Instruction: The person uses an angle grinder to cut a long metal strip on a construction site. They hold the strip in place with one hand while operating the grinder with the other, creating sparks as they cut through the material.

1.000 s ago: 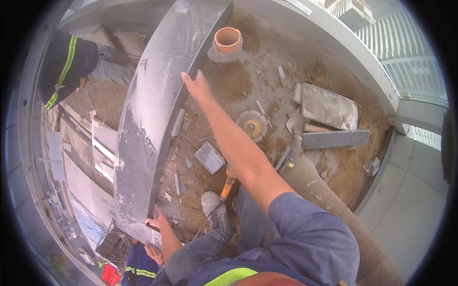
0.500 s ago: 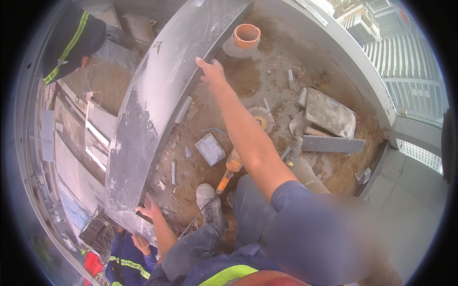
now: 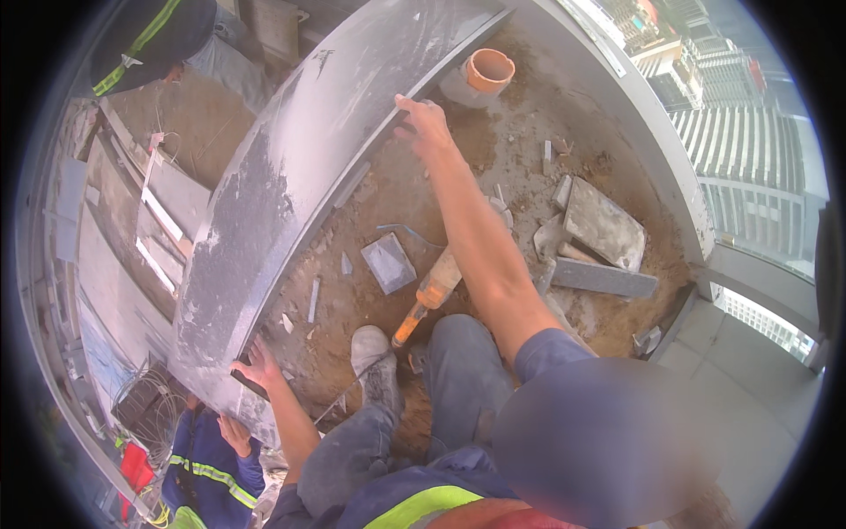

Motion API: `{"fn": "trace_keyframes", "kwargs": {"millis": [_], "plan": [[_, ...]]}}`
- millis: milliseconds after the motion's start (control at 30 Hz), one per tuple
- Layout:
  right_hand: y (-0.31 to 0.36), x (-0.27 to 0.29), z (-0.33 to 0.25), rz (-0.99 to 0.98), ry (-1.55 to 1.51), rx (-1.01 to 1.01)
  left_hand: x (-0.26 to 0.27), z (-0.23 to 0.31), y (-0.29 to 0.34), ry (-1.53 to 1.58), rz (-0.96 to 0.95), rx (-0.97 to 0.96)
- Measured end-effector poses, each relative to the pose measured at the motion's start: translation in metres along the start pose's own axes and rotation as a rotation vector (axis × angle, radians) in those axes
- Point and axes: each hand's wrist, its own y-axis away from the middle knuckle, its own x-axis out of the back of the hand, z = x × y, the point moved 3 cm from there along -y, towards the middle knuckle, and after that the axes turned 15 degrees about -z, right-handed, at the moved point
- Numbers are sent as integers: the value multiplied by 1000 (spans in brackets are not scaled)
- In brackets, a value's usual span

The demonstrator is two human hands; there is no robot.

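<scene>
A long, curved grey stone slab (image 3: 291,150), smeared with pale dust, runs from the far top down to the lower left. My left hand (image 3: 258,364) closes on its right-hand edge close to the near end. Farther up that same edge, my right hand (image 3: 425,125) grips it with bent fingers, arm stretched out. Below the slab's near end, a co-worker's hand (image 3: 235,435) rests against it. An orange angle grinder (image 3: 432,295) lies on the dirt beside my feet, partly hidden by my right forearm.
An orange pipe stub (image 3: 490,70) rises from the ground beyond my right hand. Stone offcuts (image 3: 605,222) are piled at right, and a square stone piece (image 3: 388,263) lies between my arms. Another person (image 3: 141,44) is at upper left. A low wall (image 3: 652,115) curves along the right.
The whole view has shifted a little. Both hands keep their hold on the slab's edge. My right forearm now covers most of the grinder's disc, which showed before.
</scene>
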Motion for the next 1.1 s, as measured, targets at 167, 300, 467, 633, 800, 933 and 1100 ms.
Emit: {"fn": "trace_keyframes", "kwargs": {"millis": [167, 300, 467, 633, 800, 933, 1100], "plan": [[17, -10, -11, 99, 39, 54, -6, 4, 1, -81, 42, 46], [40, -19, -27, 46, 55, 141, -11, 3, 5, -236, 19, 8], [68, -30, -47, -26, 62, 197, -4, 10, 6, -324, 38, -30], [114, -16, -68, 70, 66, 265, -10, 4, 19, -322, -6, 94], [149, 22, -91, 199, 73, 350, -31, -2, 61, -519, -48, 130], [156, 47, -106, 273, 63, 483, -58, -7, 117, -518, -5, 224], [188, 70, -99, 262, 3, 407, -102, 25, 170, -554, 33, 201]]}}
